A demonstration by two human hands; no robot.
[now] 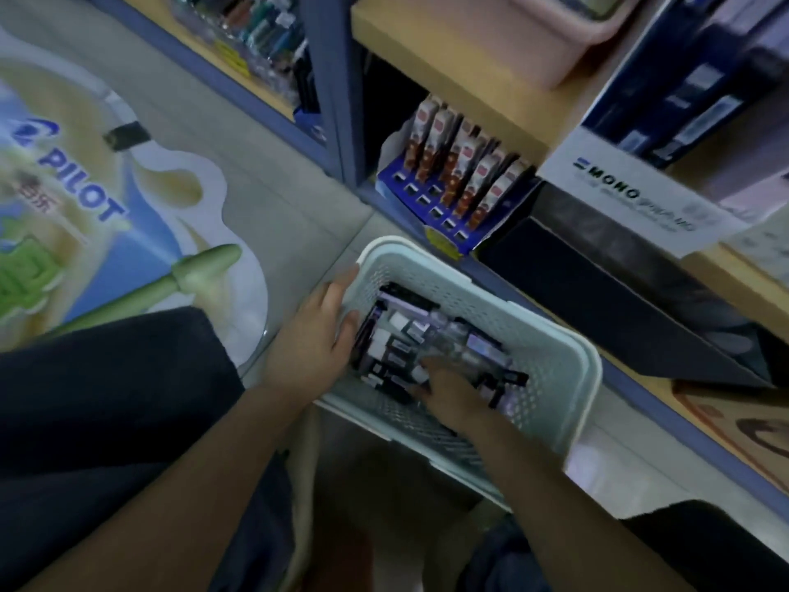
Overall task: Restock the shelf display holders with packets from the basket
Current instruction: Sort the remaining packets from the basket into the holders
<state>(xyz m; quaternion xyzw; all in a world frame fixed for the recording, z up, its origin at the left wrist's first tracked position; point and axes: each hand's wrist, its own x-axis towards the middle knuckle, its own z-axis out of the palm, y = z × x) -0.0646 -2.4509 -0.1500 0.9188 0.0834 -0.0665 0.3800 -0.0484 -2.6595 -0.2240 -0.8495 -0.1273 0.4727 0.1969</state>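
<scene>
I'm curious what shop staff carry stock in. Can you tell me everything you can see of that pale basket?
The basket is a pale mint-green rectangular tub, seemingly plastic, with rounded corners, a thick smooth rim and walls pierced by rows of small holes. It sits low, just in front of the bottom shelf, and holds a jumble of small purple, black and white packets. The left hand grips its left end, and the right hand reaches in among the packets.
</scene>
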